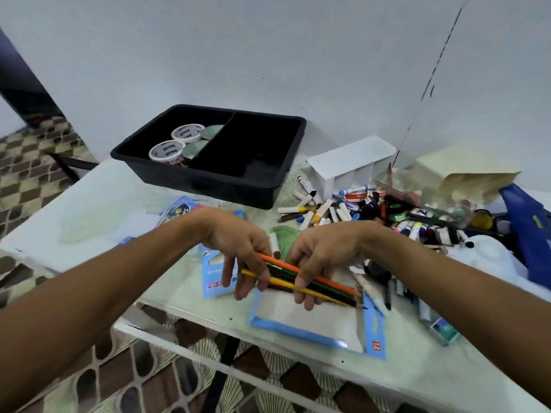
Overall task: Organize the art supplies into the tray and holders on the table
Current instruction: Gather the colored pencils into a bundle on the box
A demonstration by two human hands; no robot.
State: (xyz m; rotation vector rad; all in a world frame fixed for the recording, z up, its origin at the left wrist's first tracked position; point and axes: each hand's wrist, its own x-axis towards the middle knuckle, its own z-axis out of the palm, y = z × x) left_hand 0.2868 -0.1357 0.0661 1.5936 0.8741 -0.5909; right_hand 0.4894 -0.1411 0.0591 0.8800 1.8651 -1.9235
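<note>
Item: bundle of coloured pencils (301, 280), being held just above the tabletop (98, 210) over a blue-edged packet (310, 326). Left hand (238, 248) is pinching the blunt end, fingers curled round it; right hand (316, 260) is gripping mid-length, thumb on top. Long axis is running from upper left down to lower right, tips pointing toward the right arm. White holder (351, 162) is standing beyond and right, nearer the right hand; black tray (214, 180) is sitting straight ahead, well apart
</note>
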